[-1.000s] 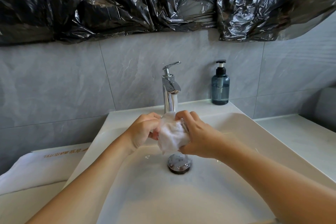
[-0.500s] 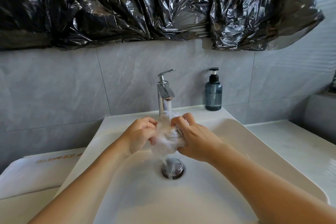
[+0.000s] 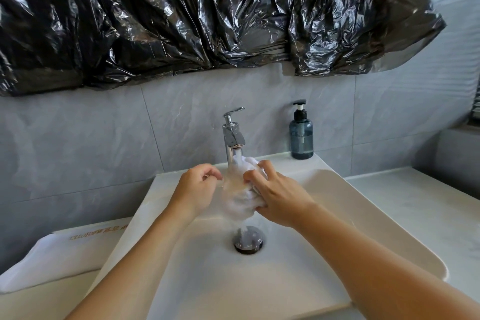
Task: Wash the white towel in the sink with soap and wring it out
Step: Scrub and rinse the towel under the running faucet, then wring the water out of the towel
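Observation:
A small white towel (image 3: 240,197), bunched into a wet wad, is held over the white sink (image 3: 337,215) right under the chrome faucet (image 3: 232,135). Water runs through it and falls onto the drain plug (image 3: 248,240). My right hand (image 3: 275,196) grips the wad from the right, fingers curled into the cloth. My left hand (image 3: 197,189) is at its left side with fingers curled; motion blur hides whether it still holds the cloth. A blue soap pump bottle (image 3: 301,135) stands on the sink's back right corner.
A folded white towel with orange lettering (image 3: 65,254) lies on the counter left of the sink. Pale countertop (image 3: 420,205) extends to the right. Crinkled black plastic sheeting (image 3: 207,13) covers the wall above the grey tiles.
Water now runs from the faucet over the towel. Both hands have lifted the wad closer to the spout, and my left hand has drawn slightly away from the cloth.

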Demonstrator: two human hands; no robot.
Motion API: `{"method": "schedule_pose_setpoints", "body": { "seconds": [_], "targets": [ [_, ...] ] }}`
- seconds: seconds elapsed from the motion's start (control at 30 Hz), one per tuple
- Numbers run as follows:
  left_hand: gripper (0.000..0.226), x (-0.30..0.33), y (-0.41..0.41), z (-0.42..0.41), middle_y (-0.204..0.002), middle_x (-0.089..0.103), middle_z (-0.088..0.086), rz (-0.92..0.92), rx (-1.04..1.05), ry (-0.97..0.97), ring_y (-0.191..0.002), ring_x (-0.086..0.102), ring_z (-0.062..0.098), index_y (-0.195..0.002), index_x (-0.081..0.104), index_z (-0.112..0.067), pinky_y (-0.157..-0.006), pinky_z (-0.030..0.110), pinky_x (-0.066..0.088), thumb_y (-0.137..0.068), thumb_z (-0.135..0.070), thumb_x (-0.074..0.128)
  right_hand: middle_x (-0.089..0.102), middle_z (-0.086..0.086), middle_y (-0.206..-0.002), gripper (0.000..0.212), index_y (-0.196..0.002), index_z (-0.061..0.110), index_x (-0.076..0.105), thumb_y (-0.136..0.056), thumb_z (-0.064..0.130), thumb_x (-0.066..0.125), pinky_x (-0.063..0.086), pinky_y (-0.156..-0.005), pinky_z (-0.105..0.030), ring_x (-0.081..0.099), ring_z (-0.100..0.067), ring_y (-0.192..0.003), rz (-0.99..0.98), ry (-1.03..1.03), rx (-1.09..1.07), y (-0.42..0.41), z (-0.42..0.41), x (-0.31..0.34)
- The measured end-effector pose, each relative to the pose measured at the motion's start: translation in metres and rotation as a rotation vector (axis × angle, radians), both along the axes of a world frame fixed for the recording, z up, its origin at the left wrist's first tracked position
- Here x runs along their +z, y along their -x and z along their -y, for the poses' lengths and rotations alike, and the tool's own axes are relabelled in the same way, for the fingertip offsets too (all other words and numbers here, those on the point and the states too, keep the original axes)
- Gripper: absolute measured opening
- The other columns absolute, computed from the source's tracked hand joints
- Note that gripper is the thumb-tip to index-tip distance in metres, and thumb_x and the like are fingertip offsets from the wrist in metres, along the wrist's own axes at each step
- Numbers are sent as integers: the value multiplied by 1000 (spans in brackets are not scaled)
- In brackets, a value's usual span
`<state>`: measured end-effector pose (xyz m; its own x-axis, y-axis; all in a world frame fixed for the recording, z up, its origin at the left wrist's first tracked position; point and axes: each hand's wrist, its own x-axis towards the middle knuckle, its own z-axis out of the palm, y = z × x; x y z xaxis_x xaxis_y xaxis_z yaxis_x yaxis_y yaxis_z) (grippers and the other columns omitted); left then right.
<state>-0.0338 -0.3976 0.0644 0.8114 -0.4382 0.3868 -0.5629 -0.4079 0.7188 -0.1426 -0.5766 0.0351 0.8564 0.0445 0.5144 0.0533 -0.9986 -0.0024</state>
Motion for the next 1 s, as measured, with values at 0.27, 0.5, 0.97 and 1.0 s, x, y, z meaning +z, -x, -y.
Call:
{"method": "schedule_pose_setpoints", "body": {
  "seconds": [0.27, 0.5, 0.97, 1.0],
  "targets": [
    [51, 14, -3, 4, -137, 57, -4, 82, 28, -41, -120, 56, 16, -133, 55, -20, -97, 27, 41, -90, 3, 39, 37, -10, -130, 59, -118, 33, 20, -80, 20, 64, 37, -60, -34, 59, -34, -92, 22, 31, 11, 1, -2, 1],
    [66, 38, 1, 14, -156, 40, 1, 181, -7, -124, -143, 36, 14, -150, 40, -17, -115, 24, 26, -89, 8, 35, 38, -10, -129, 59, -117, 33, 23, -78, 19, 66, 40, -60, -35, 60, -35, -91, 42, 6, 4, 0, 3, -1],
    [81, 77, -9, 45, -166, 16, -3, 355, -70, -138, -151, 13, 7, -157, 26, -17, -113, 9, 5, -83, 17, 28, 41, -14, -128, 62, -117, 30, 26, -74, 17, 68, 45, -59, -36, 60, -36, -88, 76, 11, 16, -1, 5, -1],
    [82, 80, -9, 48, -165, 17, -3, 367, -91, -155, -151, 14, 7, -157, 27, -18, -113, 9, 5, -83, 17, 28, 41, -14, -128, 62, -117, 30, 25, -74, 18, 68, 45, -60, -36, 60, -36, -88, 75, 11, 17, -1, 5, -1]
  ]
}}
